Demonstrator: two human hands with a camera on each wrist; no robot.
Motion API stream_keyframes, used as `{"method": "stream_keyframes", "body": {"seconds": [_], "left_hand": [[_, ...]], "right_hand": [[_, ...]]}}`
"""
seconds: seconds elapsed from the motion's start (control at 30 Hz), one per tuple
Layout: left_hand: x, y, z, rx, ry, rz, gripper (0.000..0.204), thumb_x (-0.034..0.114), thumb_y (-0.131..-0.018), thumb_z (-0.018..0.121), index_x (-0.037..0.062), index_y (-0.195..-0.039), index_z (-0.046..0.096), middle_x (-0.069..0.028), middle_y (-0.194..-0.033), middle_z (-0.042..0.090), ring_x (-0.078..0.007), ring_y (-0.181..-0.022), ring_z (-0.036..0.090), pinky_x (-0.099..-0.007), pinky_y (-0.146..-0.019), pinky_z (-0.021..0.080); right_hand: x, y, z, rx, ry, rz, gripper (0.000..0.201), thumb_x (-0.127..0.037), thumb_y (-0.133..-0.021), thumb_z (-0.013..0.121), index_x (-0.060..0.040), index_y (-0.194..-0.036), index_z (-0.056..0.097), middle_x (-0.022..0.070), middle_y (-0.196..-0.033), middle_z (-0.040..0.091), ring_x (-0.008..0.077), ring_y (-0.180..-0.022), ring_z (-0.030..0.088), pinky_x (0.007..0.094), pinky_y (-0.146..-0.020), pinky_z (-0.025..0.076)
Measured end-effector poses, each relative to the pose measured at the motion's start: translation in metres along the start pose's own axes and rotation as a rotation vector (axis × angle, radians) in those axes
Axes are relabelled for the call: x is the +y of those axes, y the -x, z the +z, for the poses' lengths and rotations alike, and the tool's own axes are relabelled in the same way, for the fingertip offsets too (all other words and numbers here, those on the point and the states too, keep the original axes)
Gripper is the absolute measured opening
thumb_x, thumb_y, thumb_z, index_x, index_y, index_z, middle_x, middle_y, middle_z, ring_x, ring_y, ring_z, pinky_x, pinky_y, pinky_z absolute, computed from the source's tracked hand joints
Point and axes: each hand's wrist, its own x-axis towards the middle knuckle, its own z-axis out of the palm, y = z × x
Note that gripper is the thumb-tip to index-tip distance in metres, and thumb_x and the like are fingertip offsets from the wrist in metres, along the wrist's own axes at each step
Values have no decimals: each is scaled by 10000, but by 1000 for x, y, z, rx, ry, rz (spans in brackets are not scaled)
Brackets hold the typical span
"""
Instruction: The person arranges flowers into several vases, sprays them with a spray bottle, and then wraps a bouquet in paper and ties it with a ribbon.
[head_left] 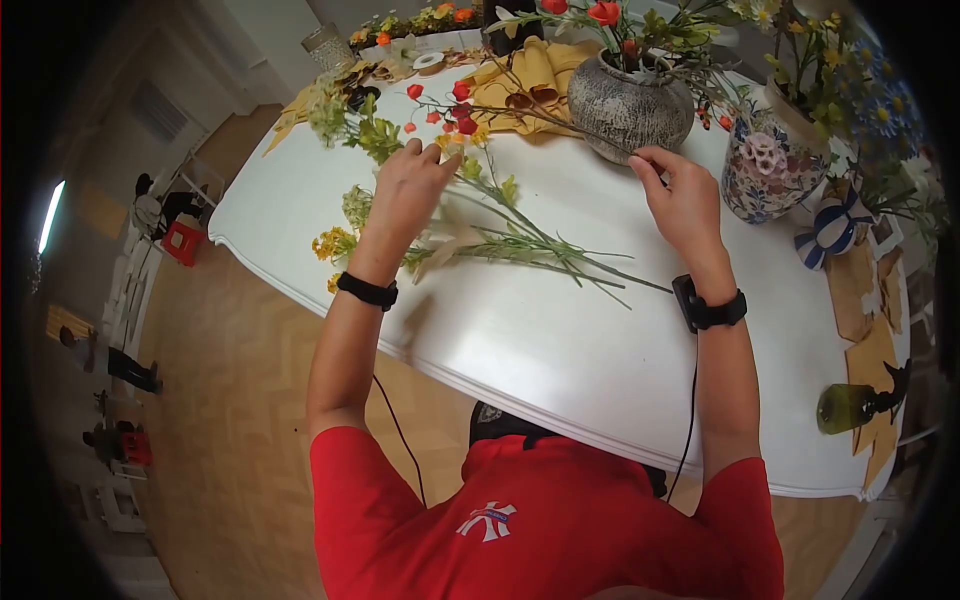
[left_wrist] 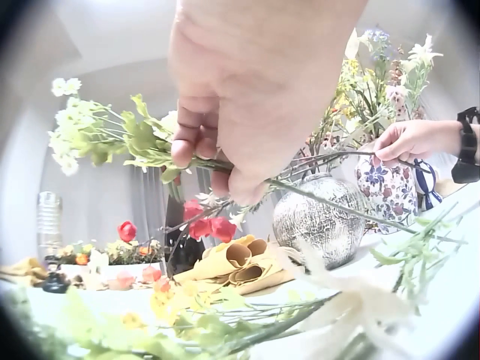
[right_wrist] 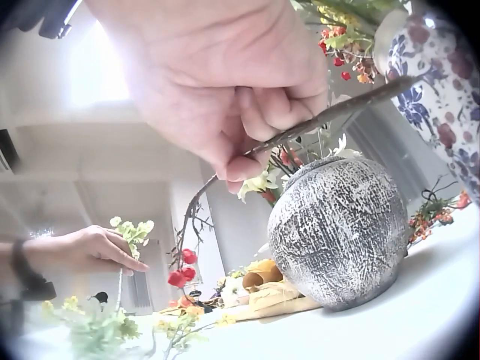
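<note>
My left hand (head_left: 412, 195) pinches the green stem of a spray of small white flowers (left_wrist: 71, 139) with broad green leaves (left_wrist: 142, 139), its blossom end pointing left. To the right, my right hand (head_left: 685, 205) pinches a thin brown branch (right_wrist: 337, 111) near its cut end. Red, lantern-like blooms (right_wrist: 181, 277) hang at the branch's far end, between the two hands in the head view. Below the hands, several green flower stems (head_left: 540, 240) lie on the white table (head_left: 500, 340), with yellow flowers (head_left: 333, 243) and a pale lily-like bloom (head_left: 447, 250).
A rough grey round vase (head_left: 630, 105) holding flowers stands beyond my right hand. A floral-patterned vase (head_left: 765, 165) is further right, near a blue-and-white striped object (head_left: 835, 230). Rolled yellow paper (head_left: 535, 75) lies at the back. A green bottle (head_left: 845, 408) lies at the right edge.
</note>
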Motion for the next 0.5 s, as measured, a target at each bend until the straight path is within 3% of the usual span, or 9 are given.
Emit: {"method": "stream_keyframes", "body": {"seconds": [0.17,0.33,0.4,0.5], "left_hand": [[3,11,30,-141,60,-42,365,9,-808,620,136,-1108,786,-85,-847,687,-280,-878,669,-400,-757,557],[4,19,61,-313,179,-33,372,0,-819,625,109,-1146,766,-125,-934,712,-322,-927,701,-436,-806,569],[1,20,63,-291,265,-34,416,-8,-815,631,102,-1199,746,-149,-986,712,-339,-933,702,-448,-821,568],[6,0,26,-174,415,-76,457,2,-842,646,96,-1285,704,-158,-1047,710,-333,-899,698,-441,-805,564]], "right_hand": [[-8,-1,-11,59,-51,-4,232,-301,-960,695,-98,-1051,762,137,-830,737,303,-693,697,371,-658,530],[-24,5,-17,-2,-258,-5,237,-270,-989,678,-63,-1089,735,64,-768,678,149,-663,583,294,-630,467],[-24,6,-14,-30,-376,-25,233,-252,-1003,667,-51,-1104,728,26,-764,655,102,-678,541,267,-634,446],[-21,6,-6,-94,-534,-30,226,-235,-1018,653,-49,-1125,726,-13,-771,631,63,-701,514,243,-646,430]]}}
